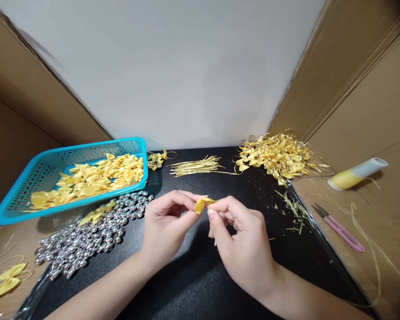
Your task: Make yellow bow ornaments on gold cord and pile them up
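Between my two hands, above the black work surface [186,284], is a small yellow ribbon bow [200,205]. My left hand [168,222] pinches its left side between thumb and forefinger. Fingertips of my right hand [242,238] are closed on the bow's right end, and they partly cover it. Whether a thread or bell is also in the pinch is too small to tell. Silver bells or beads [90,240] lie heaped left of my left hand, with a few yellow bows [98,213] on top. Beyond my hands lies a bundle of gold ties [195,166].
A blue basket [36,160] of yellow bows stands at left. Looped bows form a pile [276,155] at back right. Pink-handled snips [340,229], a thread spool [356,174] and thread scraps [295,209] lie at right. Cardboard walls [363,89] flank both sides.
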The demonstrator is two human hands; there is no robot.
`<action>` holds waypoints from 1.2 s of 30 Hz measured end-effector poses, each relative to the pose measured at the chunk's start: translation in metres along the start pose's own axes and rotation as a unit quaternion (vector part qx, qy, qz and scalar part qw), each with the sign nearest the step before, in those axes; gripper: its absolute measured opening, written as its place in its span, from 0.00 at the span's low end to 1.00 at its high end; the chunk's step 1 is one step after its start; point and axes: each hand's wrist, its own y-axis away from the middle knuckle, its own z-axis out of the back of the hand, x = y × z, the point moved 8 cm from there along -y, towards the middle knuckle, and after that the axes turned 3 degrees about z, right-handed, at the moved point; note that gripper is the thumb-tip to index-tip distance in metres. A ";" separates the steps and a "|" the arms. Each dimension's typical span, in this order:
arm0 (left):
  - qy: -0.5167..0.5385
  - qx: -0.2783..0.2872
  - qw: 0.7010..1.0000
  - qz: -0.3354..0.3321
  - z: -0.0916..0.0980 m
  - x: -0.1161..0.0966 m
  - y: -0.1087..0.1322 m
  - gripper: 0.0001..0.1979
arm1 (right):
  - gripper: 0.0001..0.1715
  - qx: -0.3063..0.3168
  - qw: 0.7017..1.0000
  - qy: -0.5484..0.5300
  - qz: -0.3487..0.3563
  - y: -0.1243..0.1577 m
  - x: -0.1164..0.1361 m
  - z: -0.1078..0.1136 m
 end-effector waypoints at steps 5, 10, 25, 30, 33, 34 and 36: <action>-0.029 0.019 0.999 -0.036 -0.002 -0.007 -0.002 0.11 | 0.07 -0.007 1.000 -0.012 -0.009 0.001 -0.003 -0.001; -0.048 0.012 0.996 -0.070 0.001 -0.012 -0.002 0.11 | 0.06 0.004 0.998 -0.065 -0.016 -0.003 -0.004 -0.002; -0.256 0.092 0.915 -0.299 -0.006 -0.045 0.004 0.08 | 0.07 0.000 0.998 -0.060 0.019 -0.012 -0.007 -0.001; -0.254 0.118 0.911 -0.304 -0.010 -0.050 0.004 0.08 | 0.08 -0.009 0.997 -0.049 0.054 -0.012 0.000 0.001; -0.265 0.132 0.906 -0.302 -0.011 -0.050 0.003 0.09 | 0.09 -0.011 0.997 -0.050 0.059 -0.011 0.001 0.002; -0.267 0.137 0.905 -0.302 -0.011 -0.050 0.003 0.09 | 0.09 -0.011 0.997 -0.052 0.059 -0.010 0.001 0.002; -0.267 0.150 0.902 -0.304 -0.012 -0.050 0.002 0.09 | 0.09 -0.012 0.997 -0.055 0.061 -0.009 0.000 0.002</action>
